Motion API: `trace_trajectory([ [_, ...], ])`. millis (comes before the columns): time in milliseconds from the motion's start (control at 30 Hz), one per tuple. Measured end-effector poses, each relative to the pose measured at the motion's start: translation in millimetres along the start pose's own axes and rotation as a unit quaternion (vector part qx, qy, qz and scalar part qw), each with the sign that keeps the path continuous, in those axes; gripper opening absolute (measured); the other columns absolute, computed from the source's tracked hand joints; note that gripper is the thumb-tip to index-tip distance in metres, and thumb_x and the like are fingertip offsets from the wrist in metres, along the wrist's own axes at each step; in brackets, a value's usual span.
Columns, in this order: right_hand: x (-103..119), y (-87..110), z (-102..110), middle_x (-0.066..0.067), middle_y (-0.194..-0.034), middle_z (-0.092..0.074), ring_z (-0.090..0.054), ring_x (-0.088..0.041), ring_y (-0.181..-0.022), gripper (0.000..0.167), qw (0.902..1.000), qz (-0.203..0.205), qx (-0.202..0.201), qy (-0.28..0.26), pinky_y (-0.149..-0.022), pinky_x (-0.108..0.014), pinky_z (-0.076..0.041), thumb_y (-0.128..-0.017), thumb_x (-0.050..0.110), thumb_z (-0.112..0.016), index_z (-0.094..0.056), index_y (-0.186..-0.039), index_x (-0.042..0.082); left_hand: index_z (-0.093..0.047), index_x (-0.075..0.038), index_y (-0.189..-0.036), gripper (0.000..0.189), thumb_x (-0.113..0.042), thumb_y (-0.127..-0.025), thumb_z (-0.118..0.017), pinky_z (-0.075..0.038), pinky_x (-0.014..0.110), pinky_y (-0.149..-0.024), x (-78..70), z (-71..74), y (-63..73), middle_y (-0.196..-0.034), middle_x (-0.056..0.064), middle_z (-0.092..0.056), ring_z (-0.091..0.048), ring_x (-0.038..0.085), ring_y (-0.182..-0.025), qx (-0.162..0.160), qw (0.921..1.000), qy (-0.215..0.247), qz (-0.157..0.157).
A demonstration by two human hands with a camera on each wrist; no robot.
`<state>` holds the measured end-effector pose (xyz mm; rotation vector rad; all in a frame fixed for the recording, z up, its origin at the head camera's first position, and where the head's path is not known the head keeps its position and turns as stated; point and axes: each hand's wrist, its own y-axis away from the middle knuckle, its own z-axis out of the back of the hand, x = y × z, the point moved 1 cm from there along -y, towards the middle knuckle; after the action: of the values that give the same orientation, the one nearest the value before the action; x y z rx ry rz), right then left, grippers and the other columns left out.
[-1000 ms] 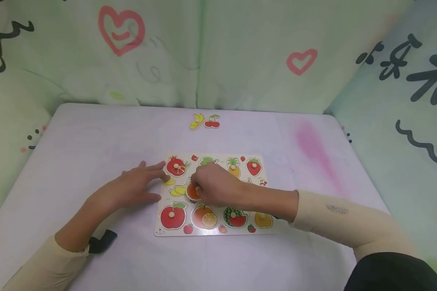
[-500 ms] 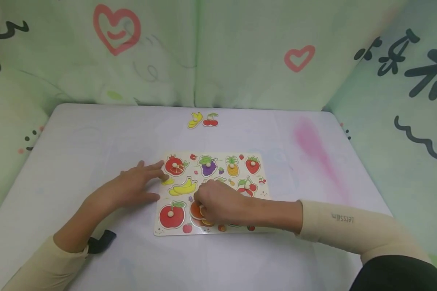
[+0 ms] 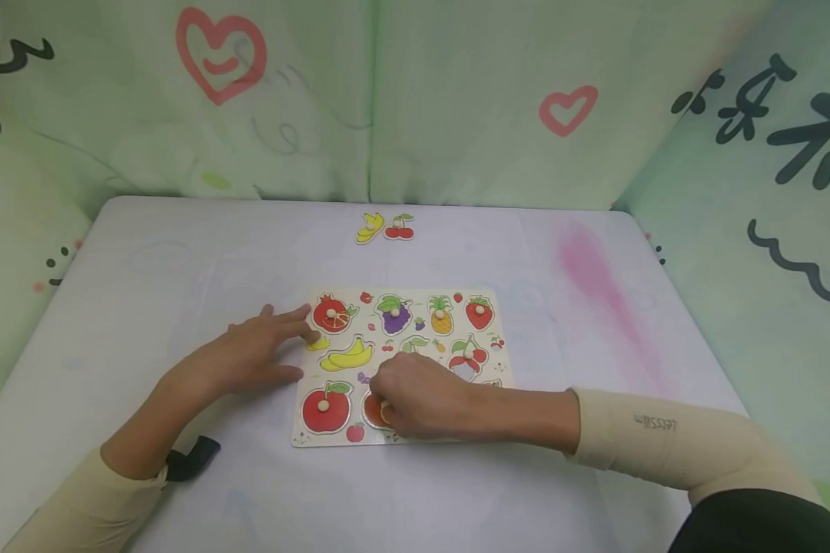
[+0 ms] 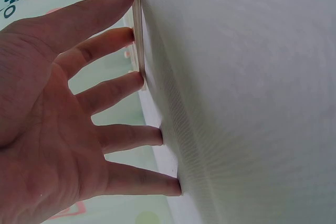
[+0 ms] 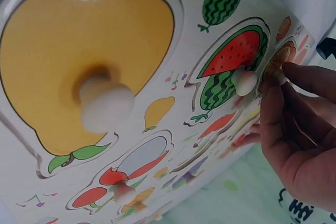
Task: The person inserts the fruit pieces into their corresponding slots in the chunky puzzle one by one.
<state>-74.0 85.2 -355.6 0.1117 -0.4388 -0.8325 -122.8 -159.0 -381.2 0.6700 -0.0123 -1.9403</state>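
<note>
A white fruit puzzle board (image 3: 423, 296) lies on the table in the head view. My right hand (image 3: 422, 395) pinches the knob of an orange puzzle piece (image 3: 373, 411) over the matching bottom-row slot. The right wrist view also shows this orange piece (image 5: 278, 61), partly covered by fingers; whether it sits flush I cannot tell. My left hand (image 3: 263, 349) spreads its fingers at the board's left side. In the left wrist view some fingertips touch the board's edge (image 4: 137, 35). Banana (image 3: 370, 228) and cherry (image 3: 399, 228) pieces lie beyond the board.
Knobbed apple (image 3: 326, 407), pomegranate (image 3: 331, 313), grape (image 3: 395, 311), pineapple (image 3: 440, 316) and strawberry (image 3: 480, 311) pieces sit in the board. Knobbed watermelon (image 5: 233, 69) and yellow fruit (image 5: 63, 51) pieces show in the right wrist view. A printed curtain (image 3: 456, 153) stands behind the table.
My right hand has brought the orange piece down from near the banana slot to the orange slot, then shifted slightly. My left hand stays at the board's edge.
</note>
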Motion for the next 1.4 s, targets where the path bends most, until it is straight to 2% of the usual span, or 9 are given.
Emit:
trace_trajectory([
  [333,-2,1.8,-2,0.005,-0.080,-0.073,-0.057,-0.007,-0.071,0.009,0.9999,0.011,-0.008,0.005,-0.061,-0.015,-0.047,-0.091,0.012,-0.077,-0.081,-0.099,0.009,-0.068,-0.023,-0.136,0.054,-0.028,-0.085,-0.086,-0.027,0.088,-0.105,0.0,0.4,0.0,-0.166,0.014,-0.040,-0.026,0.061,-0.150,0.000,1.0000,-0.003,-0.003],
  [433,-3,1.3,-2,0.007,-0.076,-0.070,-0.056,-0.007,-0.070,0.009,0.9999,0.010,-0.003,-0.001,-0.060,-0.015,-0.046,-0.092,0.012,-0.076,-0.080,-0.099,0.009,-0.068,-0.023,-0.135,0.053,-0.027,-0.085,-0.086,-0.028,0.088,-0.104,-0.3,1.1,0.6,-0.166,0.014,-0.041,-0.027,0.062,-0.149,-0.001,1.0000,-0.003,-0.006],
  [600,-5,-2.4,2,0.011,-0.068,-0.063,-0.055,-0.007,-0.064,0.004,0.9993,-0.016,0.021,-0.025,-0.055,-0.018,-0.045,-0.093,0.015,-0.075,-0.078,-0.094,0.013,-0.068,-0.022,-0.135,0.053,-0.027,-0.086,-0.086,-0.027,0.089,-0.103,-0.4,2.2,1.9,-0.166,0.015,-0.040,-0.027,0.062,-0.149,-0.001,1.0000,-0.001,-0.008],
  [700,-8,-7.2,11,0.008,-0.075,-0.071,-0.058,-0.008,-0.064,0.006,0.9985,-0.036,0.014,-0.039,-0.056,-0.020,-0.048,-0.094,0.017,-0.074,-0.079,-0.096,0.013,-0.068,-0.022,-0.135,0.053,-0.027,-0.086,-0.086,-0.026,0.089,-0.103,-0.5,2.6,2.3,-0.166,0.015,-0.040,-0.027,0.062,-0.150,-0.001,1.0000,0.001,-0.008],
  [767,-13,-12.2,18,0.005,-0.085,-0.076,-0.061,-0.008,-0.070,0.009,0.9983,-0.042,-0.008,-0.038,-0.062,-0.020,-0.052,-0.094,0.017,-0.075,-0.080,-0.100,0.012,-0.068,-0.022,-0.135,0.053,-0.027,-0.086,-0.086,-0.026,0.089,-0.103,-0.5,2.7,2.3,-0.166,0.014,-0.040,-0.026,0.061,-0.150,-0.002,1.0000,0.002,-0.007],
  [833,-21,-18.2,27,0.002,-0.095,-0.079,-0.063,-0.009,-0.076,0.013,0.9975,-0.047,-0.037,-0.037,-0.069,-0.021,-0.056,-0.094,0.016,-0.075,-0.081,-0.104,0.010,-0.067,-0.023,-0.135,0.053,-0.027,-0.086,-0.086,-0.024,0.090,-0.104,-0.7,2.6,2.2,-0.166,0.014,-0.039,-0.025,0.061,-0.150,0.000,1.0000,0.004,-0.005],
  [1033,-58,-44.5,51,-0.004,-0.098,-0.078,-0.067,-0.016,-0.085,0.013,0.9914,-0.077,-0.103,-0.021,-0.079,-0.029,-0.059,-0.095,0.010,-0.071,-0.080,-0.105,0.007,-0.067,-0.024,-0.136,0.054,-0.028,-0.085,-0.086,-0.023,0.090,-0.104,-0.9,2.1,1.5,-0.167,0.013,-0.039,-0.023,0.060,-0.152,0.004,1.0000,0.002,0.004],
  [1233,-98,-76.4,71,-0.010,-0.110,-0.077,-0.068,-0.024,-0.102,0.020,0.9801,-0.150,-0.130,-0.004,-0.093,-0.036,-0.059,-0.098,0.012,-0.069,-0.078,-0.115,0.005,-0.067,-0.024,-0.136,0.054,-0.027,-0.086,-0.086,-0.024,0.091,-0.102,1.2,1.7,1.0,-0.167,0.013,-0.039,-0.024,0.061,-0.151,0.003,1.0000,-0.001,0.001],
  [1400,-126,-101.8,81,-0.010,-0.117,-0.075,-0.067,-0.026,-0.106,0.023,0.9731,-0.185,-0.138,-0.002,-0.097,-0.038,-0.058,-0.099,0.011,-0.067,-0.076,-0.119,0.005,-0.067,-0.024,-0.136,0.053,-0.027,-0.086,-0.085,-0.025,0.090,-0.103,1.9,1.1,-0.4,-0.167,0.012,-0.038,-0.023,0.060,-0.152,0.003,1.0000,0.001,0.002],
])
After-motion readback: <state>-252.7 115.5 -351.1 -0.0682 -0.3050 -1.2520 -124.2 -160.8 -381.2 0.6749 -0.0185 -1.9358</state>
